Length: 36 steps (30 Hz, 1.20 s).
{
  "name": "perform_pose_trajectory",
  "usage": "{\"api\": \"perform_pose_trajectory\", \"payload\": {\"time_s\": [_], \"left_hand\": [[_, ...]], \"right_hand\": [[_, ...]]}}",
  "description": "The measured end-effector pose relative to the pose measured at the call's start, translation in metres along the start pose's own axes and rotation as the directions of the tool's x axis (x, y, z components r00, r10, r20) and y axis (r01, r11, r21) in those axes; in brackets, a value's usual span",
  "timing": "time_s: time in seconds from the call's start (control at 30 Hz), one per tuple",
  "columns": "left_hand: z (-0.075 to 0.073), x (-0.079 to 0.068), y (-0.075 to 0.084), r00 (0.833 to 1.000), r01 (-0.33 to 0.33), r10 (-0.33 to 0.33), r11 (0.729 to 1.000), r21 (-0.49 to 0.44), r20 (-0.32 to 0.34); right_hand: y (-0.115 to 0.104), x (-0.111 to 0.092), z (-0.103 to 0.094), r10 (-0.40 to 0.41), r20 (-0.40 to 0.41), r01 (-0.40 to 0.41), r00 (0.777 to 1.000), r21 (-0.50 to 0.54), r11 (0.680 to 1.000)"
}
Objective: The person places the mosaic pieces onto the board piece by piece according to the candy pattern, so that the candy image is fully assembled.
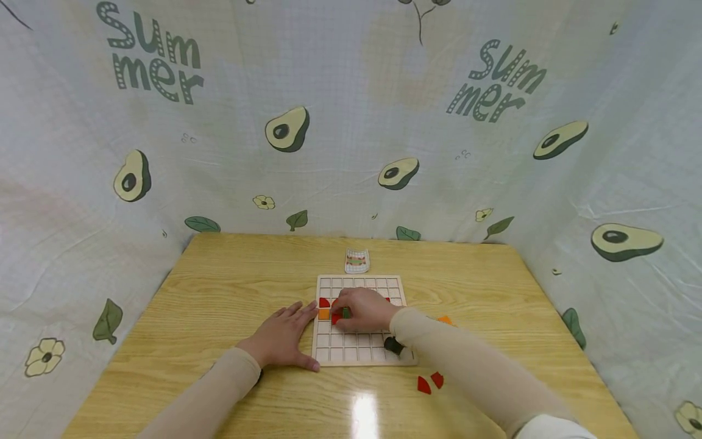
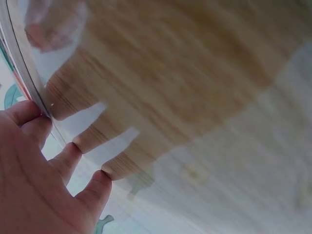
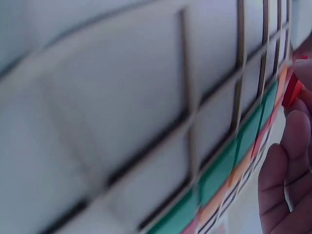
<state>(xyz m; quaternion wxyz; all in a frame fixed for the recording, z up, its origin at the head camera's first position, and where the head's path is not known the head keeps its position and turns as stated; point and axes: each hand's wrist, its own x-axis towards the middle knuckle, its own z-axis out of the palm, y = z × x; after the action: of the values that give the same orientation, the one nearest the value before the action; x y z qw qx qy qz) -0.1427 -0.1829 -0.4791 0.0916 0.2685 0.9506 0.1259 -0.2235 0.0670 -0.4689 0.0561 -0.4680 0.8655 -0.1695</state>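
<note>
A white gridded board [image 1: 351, 355] with a pale wooden frame lies on the table. My right hand [image 1: 366, 310] is over its left-middle cells, pinching a small red piece [image 3: 292, 91] between thumb and fingertip. Flat on the table, my left hand [image 1: 285, 335] has its fingers spread, with fingertips and thumb tip at the board's left edge. Near the right fingers, a red quarter-round piece [image 1: 324, 302] and an orange square piece [image 1: 325, 314] sit in the leftmost column. Green pieces [image 3: 214, 168] fill a row of cells; my right hand hides much of this row in the head view.
A small printed pattern card [image 1: 357, 261] lies behind the board. To the right are loose red pieces [image 1: 423, 385] and an orange piece [image 1: 445, 320], partly behind my right forearm. Patterned white cloth [image 1: 340, 79] hangs around the wooden table [image 1: 241, 268].
</note>
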Motion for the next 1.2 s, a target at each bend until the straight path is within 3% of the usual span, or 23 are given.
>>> {"api": "perform_pose_trajectory", "payload": {"time_s": [0.23,0.7,0.93,1.2], "left_hand": [[0.005,0.001,-0.006,0.999,-0.021,0.021,1.000,0.002,-0.024],[-0.001,-0.001,0.000,1.000,0.010,-0.010,1.000,0.026,0.011],[-0.002,-0.001,0.003,1.000,-0.018,0.018,1.000,-0.002,0.002],[0.000,0.000,0.002,1.000,0.005,-0.005,1.000,0.013,-0.002]], "right_hand": [[-0.013,0.017,0.018,-0.073,-0.001,0.073,0.997,-0.099,0.992],[-0.030,0.017,0.011,-0.021,0.022,0.024,1.000,-0.126,0.992],[-0.022,0.006,0.004,-0.011,0.027,0.014,1.000,-0.103,0.995],[-0.008,-0.003,-0.004,0.027,-0.006,-0.027,1.000,-0.075,0.997]]}}
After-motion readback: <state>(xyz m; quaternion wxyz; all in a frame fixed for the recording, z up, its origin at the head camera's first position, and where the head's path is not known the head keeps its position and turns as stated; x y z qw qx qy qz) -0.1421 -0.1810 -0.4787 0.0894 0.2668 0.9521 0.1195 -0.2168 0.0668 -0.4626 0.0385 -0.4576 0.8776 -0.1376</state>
